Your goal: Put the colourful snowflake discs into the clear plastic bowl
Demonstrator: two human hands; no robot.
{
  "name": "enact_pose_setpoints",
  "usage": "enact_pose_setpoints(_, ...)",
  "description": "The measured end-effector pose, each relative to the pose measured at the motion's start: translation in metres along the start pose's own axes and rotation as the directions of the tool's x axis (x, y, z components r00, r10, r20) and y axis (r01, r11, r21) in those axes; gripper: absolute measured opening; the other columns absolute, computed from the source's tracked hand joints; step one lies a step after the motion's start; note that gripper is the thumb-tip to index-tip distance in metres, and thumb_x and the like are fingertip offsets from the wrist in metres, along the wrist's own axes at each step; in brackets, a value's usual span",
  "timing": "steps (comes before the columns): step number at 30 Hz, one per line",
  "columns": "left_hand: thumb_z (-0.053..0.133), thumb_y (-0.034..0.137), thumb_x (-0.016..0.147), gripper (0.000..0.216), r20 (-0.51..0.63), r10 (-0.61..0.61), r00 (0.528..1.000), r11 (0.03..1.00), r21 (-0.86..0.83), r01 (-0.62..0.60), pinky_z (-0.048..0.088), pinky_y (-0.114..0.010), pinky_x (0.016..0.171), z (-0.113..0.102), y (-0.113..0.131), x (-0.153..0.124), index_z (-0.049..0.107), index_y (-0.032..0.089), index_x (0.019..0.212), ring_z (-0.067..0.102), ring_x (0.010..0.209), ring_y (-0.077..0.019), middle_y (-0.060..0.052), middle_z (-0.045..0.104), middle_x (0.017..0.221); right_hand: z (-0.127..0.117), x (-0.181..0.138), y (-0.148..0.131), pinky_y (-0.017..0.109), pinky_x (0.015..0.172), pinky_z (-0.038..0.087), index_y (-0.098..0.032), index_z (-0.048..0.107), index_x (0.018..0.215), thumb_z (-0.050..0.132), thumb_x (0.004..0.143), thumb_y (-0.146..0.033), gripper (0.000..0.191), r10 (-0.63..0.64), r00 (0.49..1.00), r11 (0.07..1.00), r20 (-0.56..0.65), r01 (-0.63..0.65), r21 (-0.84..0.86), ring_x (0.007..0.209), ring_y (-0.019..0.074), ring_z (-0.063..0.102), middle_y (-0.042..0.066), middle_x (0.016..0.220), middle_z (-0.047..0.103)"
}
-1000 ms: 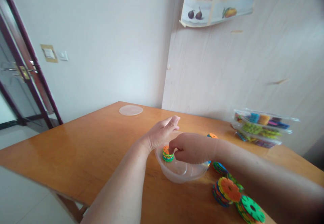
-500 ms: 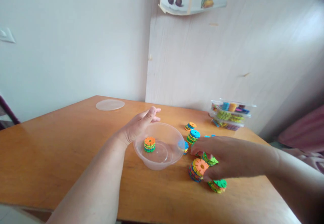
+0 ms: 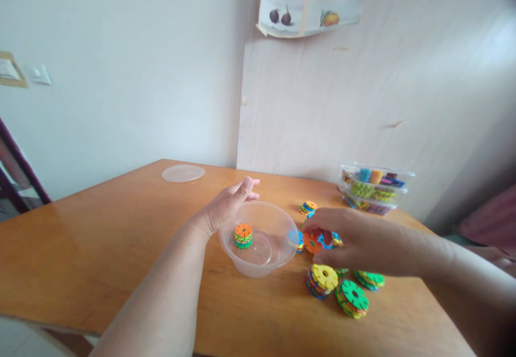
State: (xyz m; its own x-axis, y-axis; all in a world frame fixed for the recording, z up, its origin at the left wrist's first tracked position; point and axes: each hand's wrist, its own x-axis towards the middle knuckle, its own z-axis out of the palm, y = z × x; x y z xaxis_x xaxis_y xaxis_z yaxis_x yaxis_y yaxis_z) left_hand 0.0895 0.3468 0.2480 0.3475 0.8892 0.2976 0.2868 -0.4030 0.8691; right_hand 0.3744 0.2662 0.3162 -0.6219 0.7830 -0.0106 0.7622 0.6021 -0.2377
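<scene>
A clear plastic bowl (image 3: 278, 257) stands on the wooden table (image 3: 100, 249) with a small stack of coloured snowflake discs (image 3: 243, 236) inside it. My left hand (image 3: 228, 206) rests against the bowl's far left rim, fingers curled round it. My right hand (image 3: 350, 238) hovers just right of the bowl and pinches an orange disc (image 3: 312, 242). Below that hand lie a yellow-topped disc stack (image 3: 322, 280) and a green-topped disc stack (image 3: 352, 298).
More disc stacks (image 3: 308, 207) lie behind my right hand. A clear box of coloured pieces (image 3: 374, 189) stands by the wall at the right. A round clear lid (image 3: 183, 173) lies at the table's far left corner. A fruit poster hangs above.
My right hand left the bowl, dropped onto the stacks to the right, and now has lifted an orange disc off one stack. The left hand stayed on the bowl.
</scene>
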Motion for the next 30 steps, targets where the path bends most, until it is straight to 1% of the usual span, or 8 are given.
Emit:
enact_pose_setpoints(3,0.020,0.078,0.094,0.084,-0.002,0.003,1.000,1.000,0.017,-0.003,0.034,-0.047,0.118,0.000,-0.002,0.001,0.055,0.019,0.143,0.058,0.131,-0.0307,-0.016,0.063,0.141,0.005,0.032,-0.012,0.031,0.077,0.046,-0.022,0.068,0.115,0.069,0.083,-0.033,0.034,-0.019,0.997,1.000,-0.079,0.020,0.010,0.089,0.0203,0.064,0.006,0.107,0.072)
enact_pose_setpoints(9,0.018,0.077,0.095,0.088,-0.023,0.019,1.000,0.999,0.036,-0.018,0.032,-0.049,0.118,0.000,0.002,-0.002,0.050,0.015,0.148,0.057,0.132,-0.0312,-0.017,0.069,0.130,0.040,0.110,-0.022,0.028,0.057,0.035,-0.021,0.065,0.102,0.069,0.080,-0.040,0.030,-0.059,0.998,0.997,-0.003,0.059,-0.057,0.073,0.0175,0.059,0.005,0.095,0.071)
enact_pose_setpoints(13,0.019,0.078,0.094,0.089,-0.001,0.032,0.999,0.999,0.028,-0.032,0.033,-0.050,0.118,0.000,0.005,-0.003,0.054,0.014,0.144,0.058,0.130,-0.0316,-0.015,0.074,0.118,0.053,0.131,-0.020,0.028,0.059,0.037,-0.019,0.062,0.107,0.072,0.079,-0.046,0.040,-0.085,0.996,0.996,-0.025,0.084,-0.017,0.077,0.0182,0.061,0.007,0.101,0.071)
enact_pose_setpoints(17,0.020,0.077,0.095,0.084,0.004,0.040,0.999,0.999,0.006,-0.040,0.033,-0.047,0.119,0.000,0.003,-0.003,0.061,0.016,0.137,0.057,0.133,-0.0307,-0.015,0.070,0.129,0.036,0.106,-0.014,0.027,0.063,0.040,-0.019,0.063,0.100,0.070,0.082,-0.041,0.029,-0.059,0.993,0.998,-0.103,0.061,0.015,0.076,0.0170,0.060,0.005,0.095,0.071)
enact_pose_setpoints(20,0.021,0.077,0.095,0.083,-0.016,0.021,1.000,1.000,-0.008,-0.021,0.035,-0.046,0.118,0.000,0.000,-0.002,0.060,0.018,0.137,0.056,0.134,-0.0304,-0.015,0.062,0.143,0.014,0.068,-0.007,0.027,0.063,0.041,-0.020,0.065,0.091,0.064,0.087,-0.035,0.016,0.007,0.998,0.999,-0.067,-0.004,0.045,0.071,0.0156,0.060,0.003,0.085,0.070)
enact_pose_setpoints(24,0.020,0.079,0.094,0.084,-0.007,0.010,1.000,1.000,-0.018,-0.010,0.038,-0.045,0.116,0.001,0.001,-0.001,0.061,0.019,0.136,0.057,0.133,-0.0305,-0.015,0.058,0.147,0.002,0.014,0.007,0.028,0.067,0.045,-0.023,0.071,0.102,0.066,0.088,-0.040,0.022,0.039,0.997,0.998,0.068,-0.043,0.051,0.078,0.0186,0.063,0.003,0.093,0.073)
enact_pose_setpoints(28,0.019,0.079,0.094,0.085,-0.003,0.000,1.000,1.000,-0.017,0.000,0.035,-0.047,0.118,0.001,0.003,-0.001,0.059,0.018,0.138,0.056,0.133,-0.0312,-0.016,0.059,0.146,0.013,-0.020,0.015,0.032,0.076,0.048,-0.034,0.069,0.120,0.075,0.080,-0.047,0.043,0.093,0.986,0.995,0.136,-0.096,0.014,0.096,0.0247,0.065,0.002,0.113,0.072)
enact_pose_setpoints(30,0.020,0.079,0.094,0.085,0.002,-0.008,1.000,1.000,-0.017,0.008,0.035,-0.048,0.119,0.001,0.003,-0.001,0.056,0.018,0.141,0.056,0.134,-0.0317,-0.016,0.061,0.144,0.021,-0.027,0.015,0.033,0.079,0.048,-0.035,0.069,0.120,0.074,0.080,-0.044,0.042,0.102,0.986,0.995,0.135,-0.104,0.001,0.100,0.0256,0.065,0.001,0.116,0.071)
